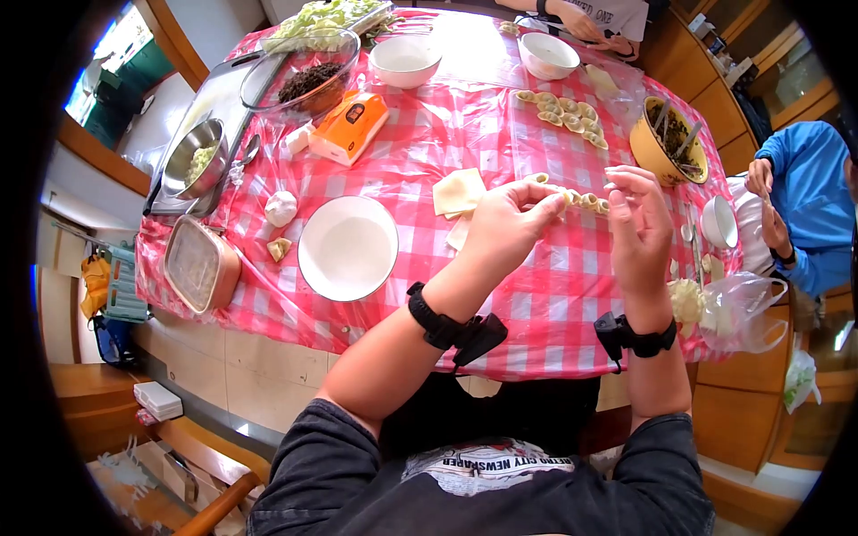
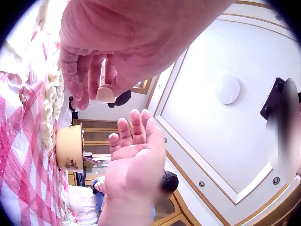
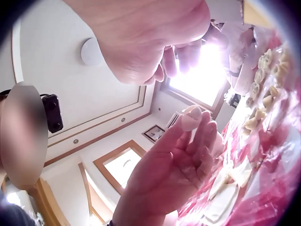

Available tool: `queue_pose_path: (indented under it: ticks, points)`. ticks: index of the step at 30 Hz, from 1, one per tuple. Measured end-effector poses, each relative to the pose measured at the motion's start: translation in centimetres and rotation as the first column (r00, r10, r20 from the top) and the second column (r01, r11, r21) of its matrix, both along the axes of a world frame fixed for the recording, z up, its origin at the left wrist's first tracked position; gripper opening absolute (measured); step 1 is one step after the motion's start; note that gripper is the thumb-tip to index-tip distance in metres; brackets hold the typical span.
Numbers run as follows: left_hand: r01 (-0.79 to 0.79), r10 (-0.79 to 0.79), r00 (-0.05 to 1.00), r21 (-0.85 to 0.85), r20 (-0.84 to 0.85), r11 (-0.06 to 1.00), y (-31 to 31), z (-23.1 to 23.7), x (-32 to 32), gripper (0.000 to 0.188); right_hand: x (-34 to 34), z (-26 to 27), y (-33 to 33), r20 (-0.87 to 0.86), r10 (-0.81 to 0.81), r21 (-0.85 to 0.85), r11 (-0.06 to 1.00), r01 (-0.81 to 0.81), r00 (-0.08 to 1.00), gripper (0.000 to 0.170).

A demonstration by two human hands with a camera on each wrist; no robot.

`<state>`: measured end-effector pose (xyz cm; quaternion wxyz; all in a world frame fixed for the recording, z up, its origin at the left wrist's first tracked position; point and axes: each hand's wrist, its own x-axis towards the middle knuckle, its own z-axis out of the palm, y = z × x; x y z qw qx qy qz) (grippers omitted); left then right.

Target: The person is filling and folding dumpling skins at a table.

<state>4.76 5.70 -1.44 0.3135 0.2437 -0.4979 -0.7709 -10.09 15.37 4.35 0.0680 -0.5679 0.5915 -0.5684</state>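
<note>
My left hand (image 1: 514, 219) pinches a small folded dumpling (image 2: 106, 93) between thumb and fingertips, above the table. The dumpling looks pale and smooth in both wrist views. To its right, my right hand (image 1: 640, 232) is raised with palm turned inward and fingers loosely extended, holding nothing. Beneath and beyond the hands, a row of finished dumplings (image 1: 587, 202) lies on the checked cloth. A stack of square dough wrappers (image 1: 458, 190) sits just left of my left hand, partly hidden by it. Farther back is a larger group of dumplings (image 1: 572, 116).
A white bowl (image 1: 349, 248) stands front left, near a garlic bulb (image 1: 280, 208) and a lidded container (image 1: 202, 263). An orange packet (image 1: 350, 128) lies behind. A yellow pot (image 1: 651, 143) of filling and a plastic bag (image 1: 746, 313) are at right. Two people sit around the table.
</note>
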Motion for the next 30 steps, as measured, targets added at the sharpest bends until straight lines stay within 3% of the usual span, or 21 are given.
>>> queue_pose_path:
  ticks: [2,4,6,8,10,11,12,13,15,16,17,19,21,25,28,30]
  points:
    - [-0.003,0.003,1.000,-0.027,-0.012,1.000,-0.1,0.0,-0.1,0.025,0.6,1.5,0.2,-0.254,-0.012,-0.010,1.000,0.010,0.967,0.014]
    - [-0.008,0.008,1.000,-0.024,-0.028,1.000,0.1,0.1,0.0,0.024,1.9,3.5,0.3,-0.289,0.003,0.000,1.000,-0.003,0.957,0.014]
    - [-0.012,0.009,0.998,-0.039,-0.058,0.999,0.0,0.2,0.0,0.021,3.0,5.2,-0.1,-0.477,0.106,0.003,0.993,-0.120,0.873,0.013]
    - [-0.008,0.007,0.998,-0.013,-0.065,1.000,0.1,-0.4,-0.3,0.023,4.6,6.4,-0.5,-0.523,0.145,0.028,0.988,-0.152,0.840,0.015]
    - [-0.038,0.033,0.993,-0.045,-0.116,0.998,0.0,-0.8,-0.3,0.025,5.9,7.1,-1.5,-0.615,0.298,0.093,0.947,-0.308,0.730,0.017]
    - [-0.047,0.038,0.998,-0.247,-0.043,0.968,-0.1,0.4,0.6,0.025,6.6,7.2,-1.9,-0.623,0.338,0.133,0.934,-0.331,0.706,0.017]
    - [-0.052,0.042,0.998,-0.245,-0.047,0.968,-0.2,-0.3,0.2,0.025,7.3,7.0,-2.5,-0.625,0.342,0.136,0.933,-0.334,0.702,0.017]
    - [-0.154,0.146,0.988,-0.460,-0.054,0.874,-0.6,-1.7,-1.0,0.024,7.8,6.7,-3.3,-0.619,0.400,0.168,0.908,-0.383,0.676,0.018]
    - [-0.297,0.336,0.933,-0.795,-0.125,0.530,-0.9,-3.5,-2.5,0.025,8.0,6.0,-5.0,-0.627,0.469,0.222,0.873,-0.434,0.623,0.022]
    - [-0.292,0.290,0.948,-0.712,-0.129,0.639,-0.6,-3.9,-2.7,0.024,8.2,5.7,-5.6,-0.622,0.476,0.227,0.869,-0.439,0.622,0.022]
    - [-0.224,0.172,0.973,-0.479,-0.152,0.848,-0.1,-3.7,-2.5,0.024,8.6,5.5,-6.2,-0.618,0.486,0.244,0.866,-0.437,0.618,0.024]
    - [-0.114,0.071,0.964,-0.156,-0.257,0.981,0.5,-3.2,-2.0,0.023,9.1,5.3,-7.0,-0.605,0.565,0.346,0.821,-0.454,0.561,0.032]
    - [-0.018,0.037,0.926,0.053,-0.376,0.998,1.0,-2.9,-1.5,0.022,10.3,4.6,-7.6,-0.598,0.601,0.370,0.794,-0.483,0.531,0.032]
    - [0.095,0.041,0.844,0.224,-0.534,0.970,1.3,-2.4,-0.8,0.021,12.1,3.1,-8.1,-0.599,0.649,0.423,0.754,-0.503,0.469,0.038]
    - [0.098,0.055,0.827,0.240,-0.559,0.966,0.7,-1.4,0.2,0.020,12.9,2.3,-8.6,-0.589,0.680,0.454,0.725,-0.519,0.436,0.043]
    - [0.170,-0.106,0.893,0.108,-0.438,0.980,0.0,0.1,1.7,0.024,13.6,2.0,-8.8,-0.565,0.718,0.502,0.690,-0.521,0.407,0.044]
